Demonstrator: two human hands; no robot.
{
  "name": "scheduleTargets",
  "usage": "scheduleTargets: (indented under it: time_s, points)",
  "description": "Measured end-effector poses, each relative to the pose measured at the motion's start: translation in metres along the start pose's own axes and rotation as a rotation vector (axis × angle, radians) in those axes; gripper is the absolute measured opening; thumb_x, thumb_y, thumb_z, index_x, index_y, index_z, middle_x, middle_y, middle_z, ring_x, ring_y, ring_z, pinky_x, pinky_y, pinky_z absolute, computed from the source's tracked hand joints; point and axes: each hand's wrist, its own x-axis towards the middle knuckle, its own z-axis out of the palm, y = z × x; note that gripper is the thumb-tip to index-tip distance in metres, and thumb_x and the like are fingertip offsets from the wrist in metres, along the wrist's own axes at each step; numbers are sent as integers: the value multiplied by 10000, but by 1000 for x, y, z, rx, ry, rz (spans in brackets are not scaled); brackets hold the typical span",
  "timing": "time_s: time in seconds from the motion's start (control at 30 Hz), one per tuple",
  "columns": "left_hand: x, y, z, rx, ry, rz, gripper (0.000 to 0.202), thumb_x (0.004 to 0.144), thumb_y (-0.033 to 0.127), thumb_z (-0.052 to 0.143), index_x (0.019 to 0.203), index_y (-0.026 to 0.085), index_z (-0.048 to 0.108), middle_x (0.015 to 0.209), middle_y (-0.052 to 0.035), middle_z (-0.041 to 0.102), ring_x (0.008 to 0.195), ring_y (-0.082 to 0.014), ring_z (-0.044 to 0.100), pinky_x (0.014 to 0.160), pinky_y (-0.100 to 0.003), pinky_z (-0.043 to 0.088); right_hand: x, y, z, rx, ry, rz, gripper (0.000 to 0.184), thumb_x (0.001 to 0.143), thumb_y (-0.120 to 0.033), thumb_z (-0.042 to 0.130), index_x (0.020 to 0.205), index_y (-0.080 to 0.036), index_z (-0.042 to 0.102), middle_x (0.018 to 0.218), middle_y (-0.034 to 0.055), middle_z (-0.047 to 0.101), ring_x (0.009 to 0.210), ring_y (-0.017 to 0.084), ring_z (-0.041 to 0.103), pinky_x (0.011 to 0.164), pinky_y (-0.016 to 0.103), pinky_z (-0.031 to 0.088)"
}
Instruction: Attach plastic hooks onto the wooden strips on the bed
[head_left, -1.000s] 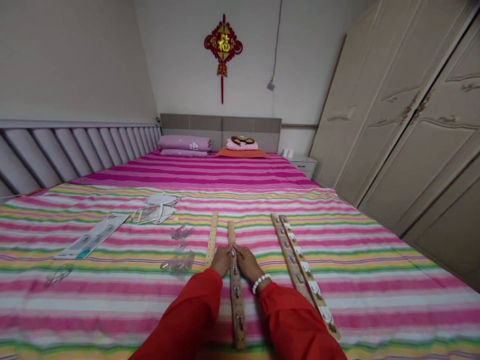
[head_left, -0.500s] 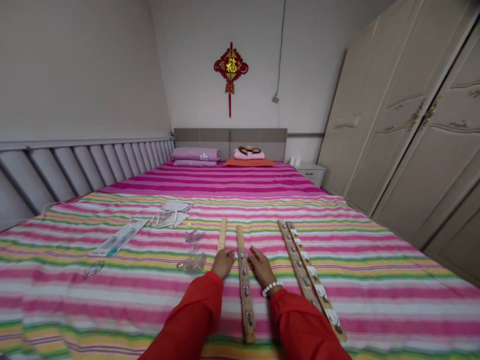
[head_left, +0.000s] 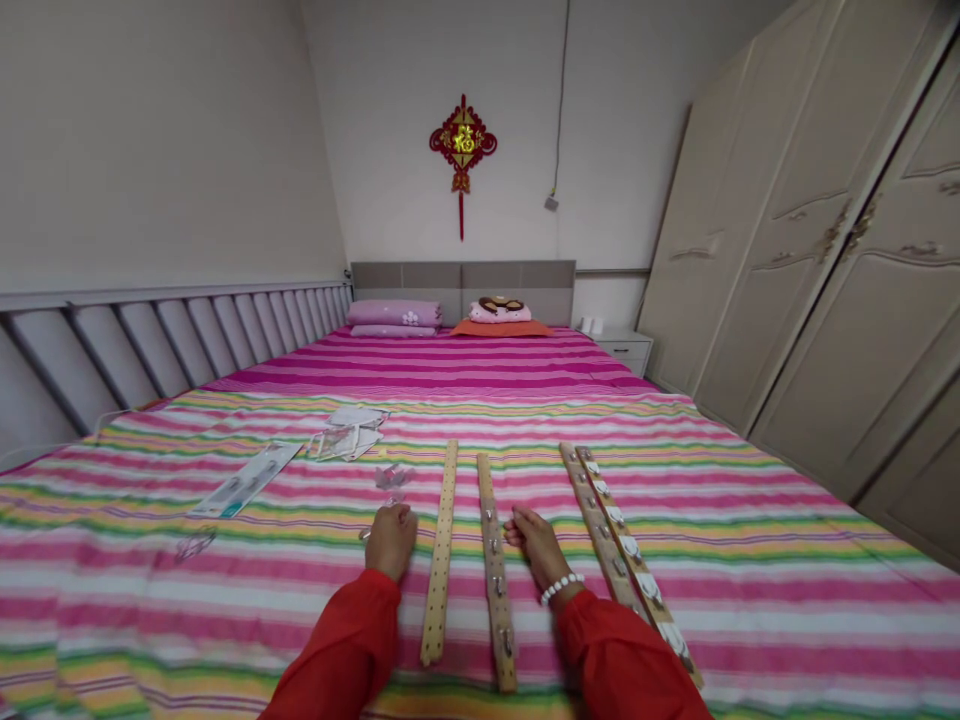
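My left hand [head_left: 391, 540], closed with its fingers curled, is over the small clear plastic packets [head_left: 394, 477] on the bedspread; whatever it holds is hidden. To the right of it lies a bare wooden strip [head_left: 441, 545] with rows of small holes. Beside that is a second wooden strip [head_left: 497, 585] carrying several small metal pieces that look like hooks. My right hand [head_left: 536, 540] is just right of this second strip, thumb and fingers pressed together, and anything in them is too small to make out. A white bead bracelet [head_left: 561, 588] circles the right wrist.
Farther right lie two more strips, one with metal pieces [head_left: 602, 530] and one with white discs [head_left: 631, 548]. At left are a long flat package [head_left: 249, 480], white packaging [head_left: 349, 432] and a small clear item [head_left: 196, 542]. A bed rail [head_left: 187, 292] borders the left side.
My left hand has moved left, from beside the second strip across the bare strip to the plastic packets. My right hand stays near the second strip, with little movement.
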Motion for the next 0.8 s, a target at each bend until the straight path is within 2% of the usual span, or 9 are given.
scheduleTargets:
  time_s: [0.13,0.23,0.4,0.47,0.57,0.7,0.8]
  points:
    - [-3,4,1,90,33,-9,204,656,203,595,835,135,666,603,-5,565,642,-173,564,637,-265,412,-7,-2,-5,13,-22,7,262,560,-317,778,731,-157,662,546,7,646,467,128,580,470,247,483]
    - [-6,3,-1,63,-10,-37,146,650,228,627,779,163,655,584,16,560,626,-164,569,652,-264,421,-10,-3,-6,41,-18,26,281,541,-292,792,750,-154,664,545,6,649,473,120,577,478,238,484]
    - [-10,0,-6,-205,-86,-112,144,617,266,647,721,165,646,592,14,606,603,-151,568,636,-264,444,-12,-6,-6,51,2,32,276,530,-285,790,738,-155,663,541,8,649,462,120,564,466,242,476]
    - [-13,1,-8,-334,-112,-100,186,607,311,659,711,157,648,612,0,623,609,-153,570,627,-266,453,-14,-8,-5,50,-1,34,264,532,-286,789,723,-157,661,543,11,650,462,123,565,462,246,475]
    - [-21,8,-13,-411,-80,51,229,630,376,660,711,162,665,715,-32,643,697,-171,594,668,-279,473,-19,-13,-3,32,20,46,225,556,-298,775,666,-155,642,518,12,633,434,112,538,421,230,432]
    - [-38,25,-18,-339,-30,346,160,733,333,604,730,200,693,939,-73,618,937,-214,582,756,-310,490,-32,-25,5,-25,48,16,232,599,-327,757,596,-154,603,497,-6,601,383,75,465,365,195,319]
    - [-52,38,-16,-253,-45,524,153,795,283,563,756,223,698,938,-67,598,958,-208,561,809,-341,482,-45,-37,18,-36,-61,24,261,611,-364,764,619,-140,630,527,-3,615,395,64,468,375,182,311]
